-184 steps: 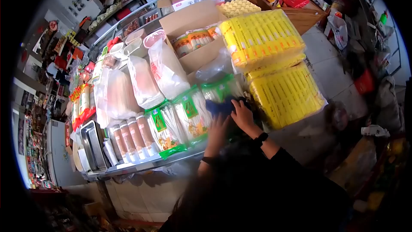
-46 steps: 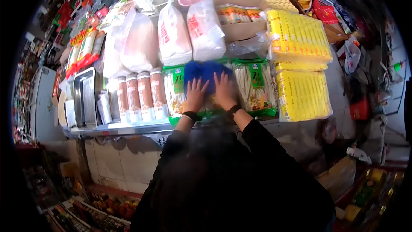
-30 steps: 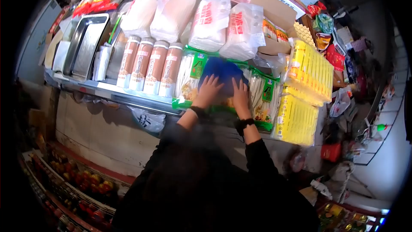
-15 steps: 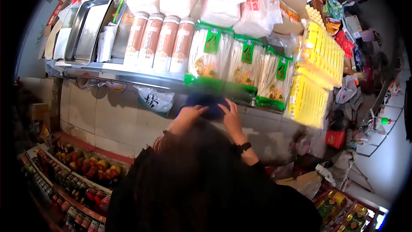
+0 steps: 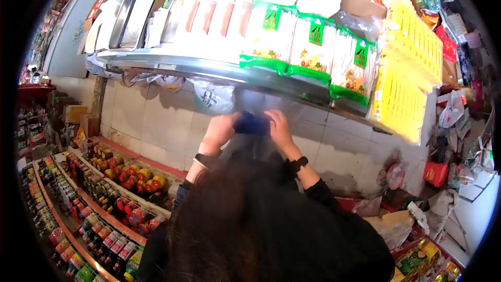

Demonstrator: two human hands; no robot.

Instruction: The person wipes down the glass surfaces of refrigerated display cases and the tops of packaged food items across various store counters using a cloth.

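Note:
Between my two hands is a dark blue cloth [image 5: 252,124], bunched up and somewhat blurred. My left hand [image 5: 221,128] grips its left end, the fingers closed against it. At the other end my right hand [image 5: 279,129] holds it, thumb and fingers bent around the edge. Both hands are below the front edge of the metal counter [image 5: 193,66], apart from it. A white plastic bag [image 5: 214,96] with dark lettering hangs under that edge, just above my left hand. Loose hair covers part of the view beneath the hands.
On the counter are green-and-clear noodle packs [image 5: 312,47], brown-and-white noodle rolls [image 5: 227,15], yellow packs [image 5: 402,94] and a metal tray [image 5: 136,15]. Racks of bottles [image 5: 104,230] and jars [image 5: 141,177] stand at lower left. A red box [image 5: 436,174] is on the right.
The view has shifted, so the counter appears higher and farther right. My hands are now farther below the counter edge, still on the blue cloth, which looks more compact.

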